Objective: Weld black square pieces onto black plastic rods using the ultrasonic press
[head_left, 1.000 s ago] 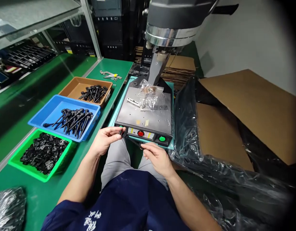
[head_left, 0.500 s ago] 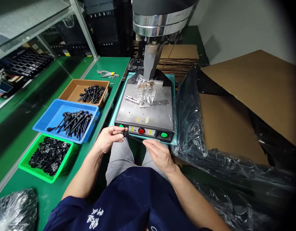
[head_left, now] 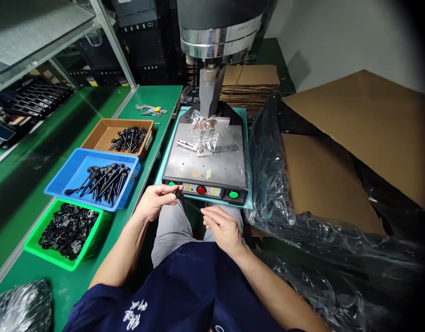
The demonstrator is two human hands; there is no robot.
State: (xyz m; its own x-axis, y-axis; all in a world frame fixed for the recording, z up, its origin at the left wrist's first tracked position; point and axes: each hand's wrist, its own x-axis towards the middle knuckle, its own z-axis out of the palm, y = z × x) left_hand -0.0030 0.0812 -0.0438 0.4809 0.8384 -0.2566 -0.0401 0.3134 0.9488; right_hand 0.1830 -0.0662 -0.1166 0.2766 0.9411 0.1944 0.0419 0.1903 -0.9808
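A thin black plastic pin (head_left: 189,203) with a ribbed shaft spans between both hands, just in front of the press machine's control panel (head_left: 205,190). My left hand (head_left: 156,201) pinches its head end. My right hand (head_left: 222,227) grips the tip end, a little lower and closer to my lap. Left of my hands stand three trays: a green tray (head_left: 32,243) of small black parts, a blue tray (head_left: 70,162) of long black pins, and a brown tray (head_left: 101,133) of shorter black pins.
The press has a steel plate (head_left: 219,166) with a clear bag of parts on it, a red button and green buttons at the front, and a horn above. An open cardboard box (head_left: 354,138) lined with black plastic stands at the right. Metal tools (head_left: 150,109) lie far back.
My view has drifted slightly right and down. My right hand has slid a little lower along the pin while the left hand kept its hold.
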